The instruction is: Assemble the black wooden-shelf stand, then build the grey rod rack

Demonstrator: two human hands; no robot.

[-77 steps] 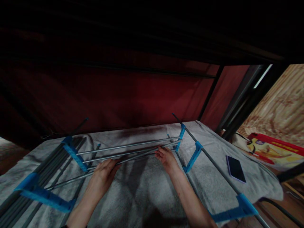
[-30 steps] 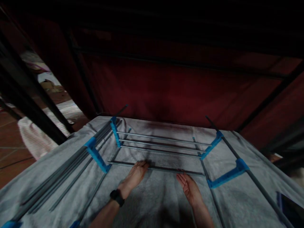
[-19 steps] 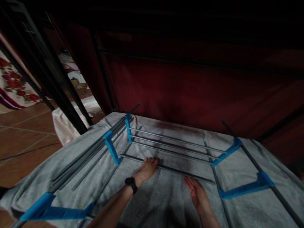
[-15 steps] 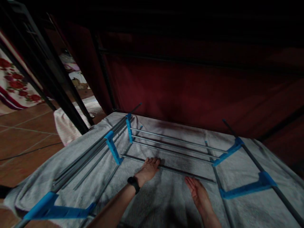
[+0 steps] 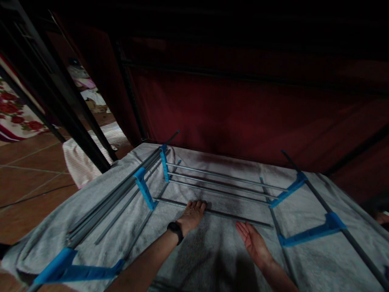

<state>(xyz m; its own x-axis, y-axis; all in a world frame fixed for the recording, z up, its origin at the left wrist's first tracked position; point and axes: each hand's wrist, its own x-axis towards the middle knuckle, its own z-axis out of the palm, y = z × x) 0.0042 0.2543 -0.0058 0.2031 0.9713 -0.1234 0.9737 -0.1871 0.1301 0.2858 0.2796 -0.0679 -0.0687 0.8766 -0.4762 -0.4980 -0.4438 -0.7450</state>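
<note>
My left hand (image 5: 194, 215), palm down with a dark watch on the wrist, has its fingers closed over a thin metal tube (image 5: 231, 215). The tube's left end meets a blue plastic bracket (image 5: 145, 190). Its right end lies short of another blue bracket (image 5: 313, 234), with a gap between. Just below that free end my right hand (image 5: 253, 240) is open, fingers stretched and palm turned inward, apparently not gripping the tube. Behind, several parallel tubes (image 5: 219, 186) span from the far left bracket (image 5: 164, 163) to the far right bracket (image 5: 288, 190).
Loose metal tubes (image 5: 112, 202) lie along the left on a grey blanket (image 5: 194, 263). A further blue bracket (image 5: 69, 267) stands at front left. Dark red cloth (image 5: 231, 113) hangs behind, and dark posts (image 5: 82, 134) rise at left above a tiled floor (image 5: 33, 178).
The view has shifted slightly. My left hand stays on the tube, and my right hand remains open near its right end, its forearm angled a little more to the right.
</note>
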